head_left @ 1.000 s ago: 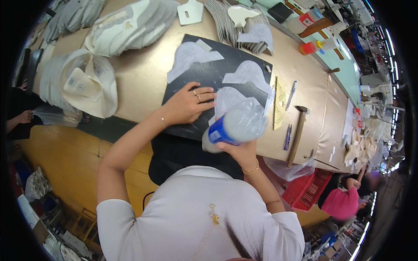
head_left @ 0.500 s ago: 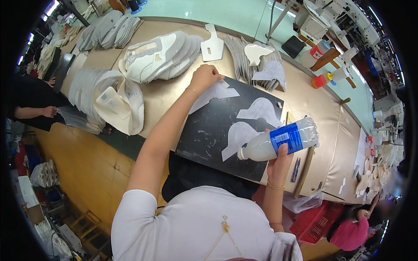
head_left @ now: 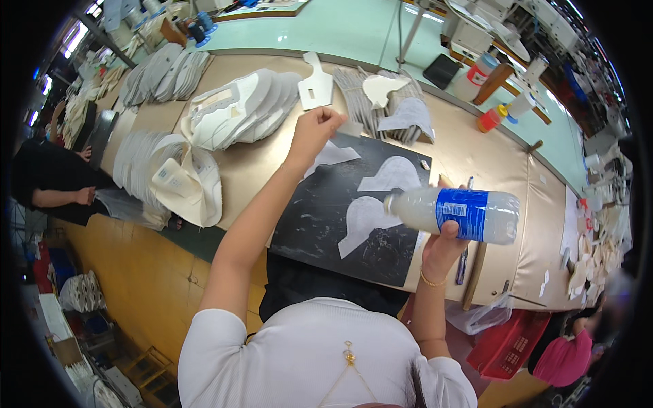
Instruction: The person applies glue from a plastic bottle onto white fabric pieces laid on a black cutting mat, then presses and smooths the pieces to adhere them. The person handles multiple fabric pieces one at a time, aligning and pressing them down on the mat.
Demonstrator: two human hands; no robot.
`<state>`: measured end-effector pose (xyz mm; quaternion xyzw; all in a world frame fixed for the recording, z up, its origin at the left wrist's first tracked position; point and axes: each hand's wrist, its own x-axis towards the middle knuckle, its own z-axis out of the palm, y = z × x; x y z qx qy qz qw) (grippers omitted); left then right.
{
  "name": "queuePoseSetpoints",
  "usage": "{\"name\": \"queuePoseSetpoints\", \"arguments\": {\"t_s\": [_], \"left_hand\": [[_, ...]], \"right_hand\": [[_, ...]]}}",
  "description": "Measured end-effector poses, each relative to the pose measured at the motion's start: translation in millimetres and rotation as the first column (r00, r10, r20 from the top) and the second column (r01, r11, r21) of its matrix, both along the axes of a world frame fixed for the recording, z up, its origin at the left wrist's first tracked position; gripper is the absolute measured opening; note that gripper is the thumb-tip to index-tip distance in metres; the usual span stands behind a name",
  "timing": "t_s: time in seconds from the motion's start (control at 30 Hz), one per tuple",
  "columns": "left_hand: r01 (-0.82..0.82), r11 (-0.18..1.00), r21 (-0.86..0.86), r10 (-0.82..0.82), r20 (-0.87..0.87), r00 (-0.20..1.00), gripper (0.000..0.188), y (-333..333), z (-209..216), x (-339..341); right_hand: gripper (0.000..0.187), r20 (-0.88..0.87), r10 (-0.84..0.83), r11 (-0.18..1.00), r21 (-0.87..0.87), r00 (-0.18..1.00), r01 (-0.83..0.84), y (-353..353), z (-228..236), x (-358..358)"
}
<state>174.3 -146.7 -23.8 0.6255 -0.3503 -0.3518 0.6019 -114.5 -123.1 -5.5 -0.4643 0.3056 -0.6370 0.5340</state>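
A clear plastic bottle (head_left: 500, 217) with a blue label and whitish contents lies nearly level in my right hand (head_left: 442, 253), its narrow end toward the left. Under and beyond it, two white curved fabric pieces (head_left: 391, 173) lie on a black board (head_left: 326, 228). My left hand (head_left: 315, 136) is closed in a pinch above the board's far left corner, on a small pale grey flat piece (head_left: 352, 128). Below that hand another white fabric piece (head_left: 335, 155) lies partly hidden on the board.
Stacks of light shoe uppers (head_left: 235, 105) stand at the left, beside a white template (head_left: 315, 88). Grey cut pieces (head_left: 408, 119) are stacked beyond the board. A pen (head_left: 462, 266) and a wooden strip (head_left: 475, 275) lie at the right. A co-worker's hand (head_left: 85, 196) is far left.
The bottle has swung from tilted to nearly level and shifted right. My left hand has lifted slightly off the board with the small grey piece. The whole view has shifted a little.
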Motion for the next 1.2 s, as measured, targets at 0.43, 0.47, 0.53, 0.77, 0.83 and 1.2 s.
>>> {"name": "queuePoseSetpoints", "arguments": {"t_s": [0.43, 0.47, 0.53, 0.77, 0.83, 1.2], "left_hand": [[0.230, 0.967, -0.109, -0.248, -0.203, 0.947, 0.016, 57, 50, -97], [0.237, 0.965, -0.114, -0.257, -0.217, 0.942, 0.016, 57, 47, -97], [0.243, 0.962, -0.126, -0.269, -0.264, 0.926, 0.018, 56, 44, -97], [0.109, 0.976, -0.187, -0.137, -0.144, 0.980, 0.023, 49, 26, -85], [0.052, 0.989, -0.141, -0.038, 0.101, 0.994, 0.021, 54, 18, -78], [0.091, 0.996, -0.006, -0.048, 0.817, 0.575, 0.038, 152, -51, -84]], "right_hand": [[0.108, -0.063, -0.048, 0.962, -0.270, 0.997, 0.029, 4, 26, 25], [0.108, -0.060, -0.045, 0.965, -0.262, 0.997, 0.028, 4, 25, 24], [0.107, -0.052, -0.046, 0.968, -0.248, 0.998, 0.032, 4, 23, 21], [0.080, 0.407, 0.066, 0.978, 0.153, 0.911, -0.139, -40, 38, 9], [0.071, 0.636, 0.050, 0.892, 0.318, 0.770, -0.321, -83, 33, 4], [0.052, 0.884, -0.432, 0.578, 0.119, -0.178, -0.808, -358, -113, 14]]}}
